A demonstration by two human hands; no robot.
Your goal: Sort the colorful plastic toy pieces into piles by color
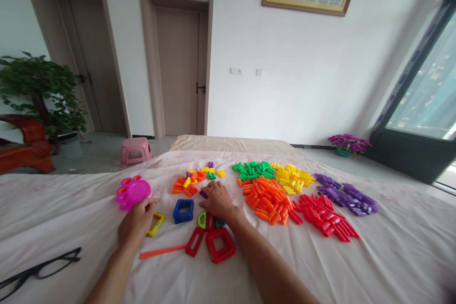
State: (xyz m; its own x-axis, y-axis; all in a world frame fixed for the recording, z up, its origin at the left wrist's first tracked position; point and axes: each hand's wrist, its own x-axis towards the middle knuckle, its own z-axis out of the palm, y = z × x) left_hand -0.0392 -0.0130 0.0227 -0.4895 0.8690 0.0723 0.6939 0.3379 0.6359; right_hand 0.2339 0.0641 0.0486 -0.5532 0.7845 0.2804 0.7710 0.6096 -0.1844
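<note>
My left hand (137,221) hovers low over the cloth, fingers curled together between a pink paw-shaped plate (137,192) and a yellow square frame (159,226). Whether it holds anything small is hidden. My right hand (218,201) is closed at the fingertips around a small purple plastic tube piece (203,194). Just beyond it lies a mixed little pile of orange tube pieces (183,187) with yellow, purple and green ones. Below the right hand are red square frames (221,245), a red rectangular frame (194,241) and a light green half-round piece (202,220). A blue square frame (183,212) lies between the hands.
Sorted heaps of green (253,170), yellow (292,178), orange (267,199), red (327,216) and purple pieces (345,194) spread to the right on the patterned cloth (402,242). Orange sticks (163,251) and black eyeglasses (42,270) lie at front left. A pink stool (136,151) stands beyond.
</note>
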